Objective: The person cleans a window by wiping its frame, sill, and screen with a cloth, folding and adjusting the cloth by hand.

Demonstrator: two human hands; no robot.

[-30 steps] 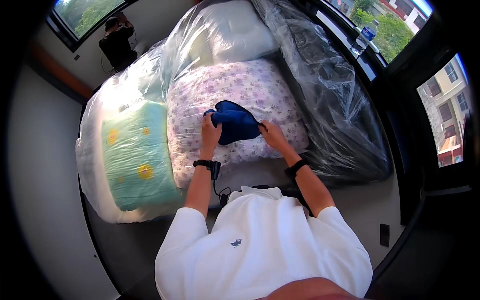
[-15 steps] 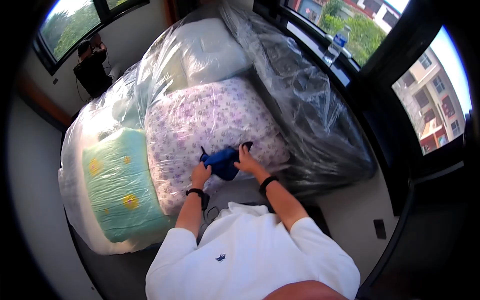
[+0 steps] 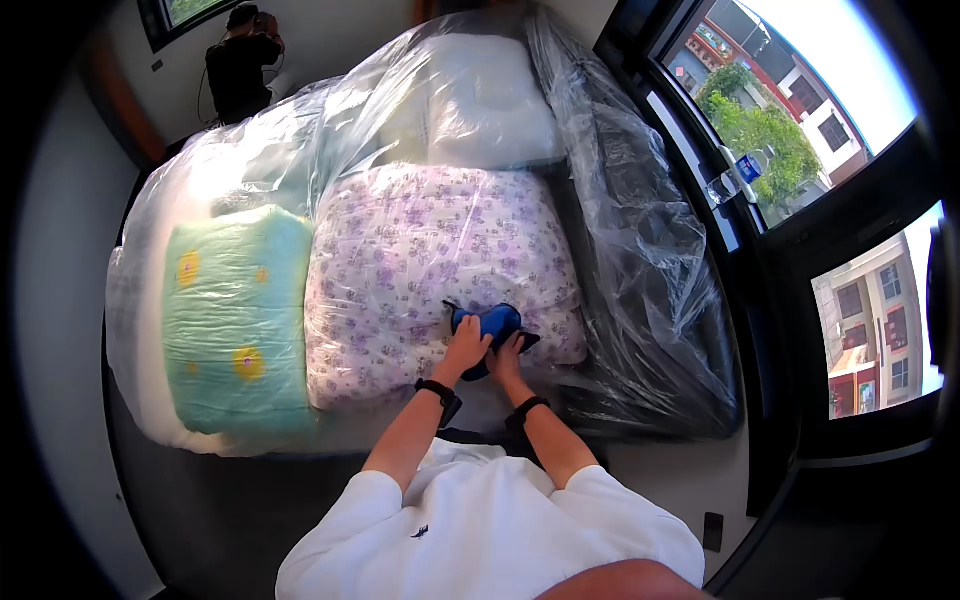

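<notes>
A small blue cloth item (image 3: 499,320) with dark edging is bunched between my hands, above the near edge of a floral bundle (image 3: 430,250) under clear plastic. My left hand (image 3: 468,345) grips its left side, and my right hand (image 3: 507,360) holds its lower right side, close beside the left. A dark strip of the item sticks out past each hand. Black bands circle both wrists.
To the left lies a green bundle with yellow flowers (image 3: 240,320), and behind is a white pillow-like bundle (image 3: 490,100). Plastic sheeting (image 3: 650,260) covers the right side. A bottle (image 3: 740,175) stands by the window. A person in black (image 3: 238,75) is at the back left.
My hands have come closer together and nearer my body, and the blue item, earlier spread wide, is now bunched up. The camera view has shifted.
</notes>
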